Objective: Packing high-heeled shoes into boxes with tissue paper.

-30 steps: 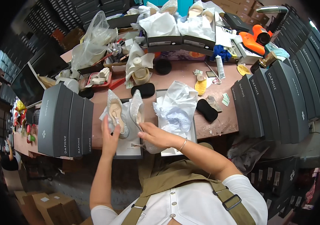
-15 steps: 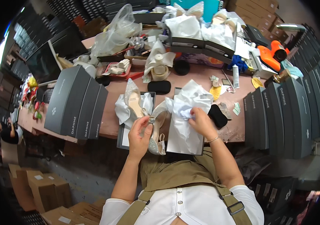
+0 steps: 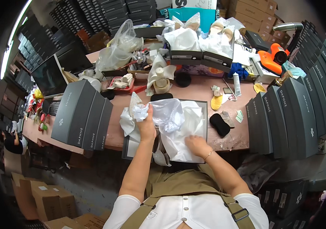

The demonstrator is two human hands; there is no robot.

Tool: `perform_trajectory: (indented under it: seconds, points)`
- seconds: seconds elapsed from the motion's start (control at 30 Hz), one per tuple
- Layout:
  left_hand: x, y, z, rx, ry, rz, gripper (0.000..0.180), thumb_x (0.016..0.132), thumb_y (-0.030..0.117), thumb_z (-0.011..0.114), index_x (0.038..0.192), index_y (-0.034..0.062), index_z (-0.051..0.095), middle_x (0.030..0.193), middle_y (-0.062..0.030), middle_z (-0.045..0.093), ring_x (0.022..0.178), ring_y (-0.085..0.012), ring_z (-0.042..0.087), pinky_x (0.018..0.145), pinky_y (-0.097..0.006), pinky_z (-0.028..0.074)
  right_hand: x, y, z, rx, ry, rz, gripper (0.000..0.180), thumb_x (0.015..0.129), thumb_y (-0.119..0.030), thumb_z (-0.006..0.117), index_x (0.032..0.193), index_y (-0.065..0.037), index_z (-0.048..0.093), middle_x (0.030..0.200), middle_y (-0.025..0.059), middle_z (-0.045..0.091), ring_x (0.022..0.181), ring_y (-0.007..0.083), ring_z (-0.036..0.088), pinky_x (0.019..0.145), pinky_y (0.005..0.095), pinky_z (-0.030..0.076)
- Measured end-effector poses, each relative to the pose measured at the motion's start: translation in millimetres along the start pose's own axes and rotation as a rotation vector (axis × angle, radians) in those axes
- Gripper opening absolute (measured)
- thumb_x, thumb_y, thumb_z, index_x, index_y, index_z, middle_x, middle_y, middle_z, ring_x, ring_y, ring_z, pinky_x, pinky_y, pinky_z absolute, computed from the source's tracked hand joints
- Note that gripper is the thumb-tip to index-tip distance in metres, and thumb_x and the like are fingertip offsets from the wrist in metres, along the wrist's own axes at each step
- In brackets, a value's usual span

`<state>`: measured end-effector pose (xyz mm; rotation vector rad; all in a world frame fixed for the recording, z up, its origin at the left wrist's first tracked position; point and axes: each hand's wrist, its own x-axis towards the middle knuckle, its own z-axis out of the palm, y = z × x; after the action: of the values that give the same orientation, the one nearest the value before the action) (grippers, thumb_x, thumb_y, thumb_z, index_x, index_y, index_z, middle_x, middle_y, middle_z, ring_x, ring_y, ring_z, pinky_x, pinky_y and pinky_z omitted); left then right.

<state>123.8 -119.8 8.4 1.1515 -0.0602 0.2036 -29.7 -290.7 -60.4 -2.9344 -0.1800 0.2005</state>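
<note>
My left hand is raised over an open dark shoe box at the table's near edge, gripping a bunched corner of white tissue paper. My right hand lies flat on the lower part of the same paper, pressing it down inside the box. A pale pointed shoe shows just left of my left hand, partly wrapped in tissue. Another pale shoe part hangs at the box's near edge, below my left wrist.
Upright stacks of dark shoe boxes stand at left and right. A black pad, yellow insole, tape roll, plastic bag, orange tool and more open boxes crowd the pink table. Cardboard cartons sit on the floor.
My left hand rose from the shoe at the box's edge and now holds up the tissue paper. My right hand slid down onto the paper's lower part. The view shifted.
</note>
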Motion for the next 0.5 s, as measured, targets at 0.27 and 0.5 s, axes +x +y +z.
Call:
perform_trajectory:
  seconds: [0.27, 0.5]
  points:
    - [-58.3, 48.9, 36.2, 0.297, -0.067, 0.041, 0.022, 0.093, 0.020, 0.061, 0.102, 0.0008, 0.056, 0.101, -0.0059, 0.054, 0.096, -0.0169, 0.051, 0.086, -0.031, 0.042, 17.0, -40.2, -117.4, 0.687, 0.619, -0.054, 0.079, 0.081, -0.025, 0.069, 0.142, 0.000, 0.026, 0.139, 0.0291, 0.035, 0.133, 0.0413, 0.033, 0.107, 0.0420, 0.032]
    - [16.3, 66.5, -10.2, -0.129, 0.271, -0.098, 0.017, 0.087, 0.014, 0.069, 0.097, 0.0026, 0.061, 0.092, -0.0033, 0.061, 0.082, -0.0129, 0.057, 0.078, -0.028, 0.047, -16.7, -13.7, -113.0, 1.228, 0.366, 0.147, 0.024, 0.083, 0.001, 0.051, 0.107, 0.005, 0.054, 0.095, 0.0139, 0.063, 0.079, 0.0223, 0.067, 0.067, 0.0305, 0.056]
